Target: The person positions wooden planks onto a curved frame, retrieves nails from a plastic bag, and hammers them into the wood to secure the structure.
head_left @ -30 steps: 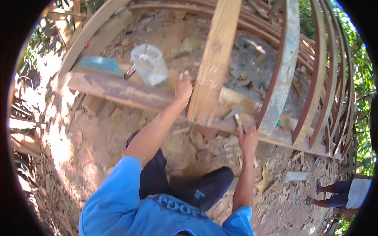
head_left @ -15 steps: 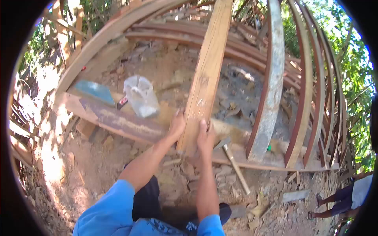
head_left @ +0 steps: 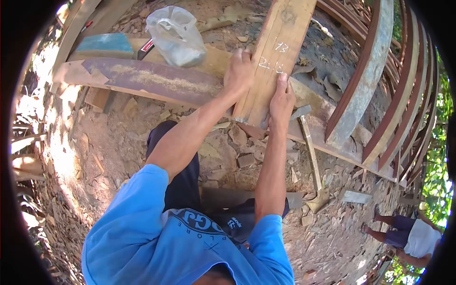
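A thick wooden plank (head_left: pixel 270 88) with white handwritten marks runs away from me, its near end over the brownish lower beam (head_left: pixel 156 83). My left hand (head_left: pixel 239 71) is closed on the plank's left edge, fingers curled. On the right edge, my right hand (head_left: pixel 282 100) grips with its thumb on the top face; its other fingers are mostly hidden. Just right of that hand, a hammer (head_left: pixel 309 147) leans with its head at the beam and its handle slanting toward the ground.
A clear plastic bag (head_left: pixel 175 38), a blue-green piece (head_left: pixel 105 43) and a red-black object (head_left: pixel 146 48) lie at the left. Curved wooden ribs (head_left: pixel 363 76) rise at the right. Wood scraps litter the ground. Another person (head_left: pixel 413 235) is at the lower right.
My view has tilted downward, so the plank, beam and hands appear higher. The white marks show more clearly. Both hands stay on the plank's edges.
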A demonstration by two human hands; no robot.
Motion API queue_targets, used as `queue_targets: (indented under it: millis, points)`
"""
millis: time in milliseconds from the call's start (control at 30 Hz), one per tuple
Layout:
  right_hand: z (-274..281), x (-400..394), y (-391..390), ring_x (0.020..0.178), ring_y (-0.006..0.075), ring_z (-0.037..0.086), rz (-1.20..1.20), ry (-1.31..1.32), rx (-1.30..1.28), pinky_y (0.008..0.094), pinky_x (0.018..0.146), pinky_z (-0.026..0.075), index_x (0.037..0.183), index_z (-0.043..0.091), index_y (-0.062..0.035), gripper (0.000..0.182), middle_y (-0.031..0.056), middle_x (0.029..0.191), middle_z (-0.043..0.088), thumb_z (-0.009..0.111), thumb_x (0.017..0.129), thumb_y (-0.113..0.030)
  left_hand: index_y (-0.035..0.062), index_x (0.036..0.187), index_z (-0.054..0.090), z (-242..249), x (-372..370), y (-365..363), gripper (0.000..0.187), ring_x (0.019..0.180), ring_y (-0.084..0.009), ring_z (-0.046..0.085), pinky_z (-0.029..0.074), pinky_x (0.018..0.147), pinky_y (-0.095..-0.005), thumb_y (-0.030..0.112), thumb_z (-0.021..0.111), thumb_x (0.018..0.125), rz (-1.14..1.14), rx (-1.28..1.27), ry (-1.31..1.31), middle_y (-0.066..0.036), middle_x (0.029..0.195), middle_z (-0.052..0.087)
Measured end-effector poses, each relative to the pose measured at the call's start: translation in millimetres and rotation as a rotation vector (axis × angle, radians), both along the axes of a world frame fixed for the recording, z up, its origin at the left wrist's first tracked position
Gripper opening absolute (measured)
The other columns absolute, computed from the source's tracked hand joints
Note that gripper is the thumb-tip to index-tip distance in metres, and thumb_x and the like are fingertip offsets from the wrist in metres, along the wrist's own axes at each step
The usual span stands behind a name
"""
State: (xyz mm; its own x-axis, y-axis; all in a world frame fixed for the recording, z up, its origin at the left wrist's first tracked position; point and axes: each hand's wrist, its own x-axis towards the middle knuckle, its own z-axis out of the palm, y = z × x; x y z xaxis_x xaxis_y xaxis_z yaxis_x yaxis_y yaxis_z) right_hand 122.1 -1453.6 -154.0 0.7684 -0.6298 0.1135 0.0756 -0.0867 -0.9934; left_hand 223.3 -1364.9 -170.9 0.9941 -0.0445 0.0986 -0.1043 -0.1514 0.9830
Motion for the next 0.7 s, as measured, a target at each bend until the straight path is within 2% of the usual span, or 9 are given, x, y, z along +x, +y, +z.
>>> queue_targets:
  millis: [100,200,300,400,533,600,700]
  points:
    - [-2,1,-6,0.106,0.0189,0.058,0.023,0.027,0.037,0.0327,0.096,0.045,0.126,0.059,0.0098,0.056,0.0173,0.117,0.067,0.055,0.102,-0.041,-0.0065,0.118,0.06,11,-2,3,0.049,0.109,-0.0464,0.061,0.045,0.092,-0.0488,0.035,0.039,0.102,-0.03,0.006,-0.033,-0.03,0.112,0.065]
    - [-6,11,-10,0.107,0.0194,0.058,0.025,0.015,0.056,0.0334,0.097,0.044,0.126,0.059,0.0107,0.058,0.0182,0.117,0.067,0.055,0.101,-0.042,-0.0066,0.112,0.061,23,-3,0,0.047,0.103,-0.047,0.062,0.046,0.087,-0.0497,0.034,0.039,0.102,0.042,0.043,-0.069,-0.029,0.106,0.067]
    - [-5,14,-15,0.109,0.0203,0.058,-0.025,0.017,0.002,0.0337,0.098,0.044,0.128,0.058,0.0114,0.06,0.0192,0.119,0.066,0.054,0.101,-0.043,-0.007,0.113,0.06,21,-4,-11,0.046,0.105,-0.0471,0.061,0.046,0.089,-0.0497,0.032,0.039,0.102,0.068,-0.108,-0.08,-0.029,0.109,0.066]
    - [2,7,-23,0.112,0.0216,0.058,-0.031,0.039,-0.014,0.0338,0.099,0.044,0.129,0.057,0.0118,0.062,0.02,0.123,0.065,0.055,0.101,-0.043,-0.0073,0.114,0.06,1,5,-28,0.044,0.108,-0.046,0.061,0.046,0.09,-0.0495,0.031,0.04,0.102,0.102,-0.048,-0.11,-0.029,0.111,0.065]
    - [-4,3,-30,0.116,0.023,0.058,0.044,0.041,0.006,0.0335,0.101,0.043,0.131,0.055,0.0118,0.061,0.021,0.125,0.064,0.054,0.102,-0.042,-0.0073,0.114,0.06,-11,13,-28,0.043,0.109,-0.0452,0.061,0.045,0.091,-0.0495,0.03,0.041,0.103,0.029,0.05,-0.127,-0.03,0.112,0.064]
    - [-13,7,-32,0.112,0.0217,0.059,-0.019,0.02,-0.066,0.0337,0.099,0.044,0.131,0.055,0.0101,0.057,0.0196,0.122,0.066,0.052,0.103,-0.039,-0.0073,0.114,0.059,9,0,-19,0.042,0.108,-0.0452,0.061,0.045,0.091,-0.0489,0.029,0.041,0.103,0.032,0.082,-0.091,-0.031,0.112,0.064]
    - [-16,9,-27,0.107,0.0209,0.06,-0.031,0.021,-0.078,0.034,0.096,0.045,0.13,0.057,0.0081,0.053,0.0183,0.118,0.067,0.052,0.103,-0.038,-0.0073,0.112,0.06,19,-9,-20,0.042,0.105,-0.0455,0.061,0.046,0.089,-0.0478,0.03,0.042,0.103,0.067,-0.05,-0.069,-0.031,0.11,0.064]
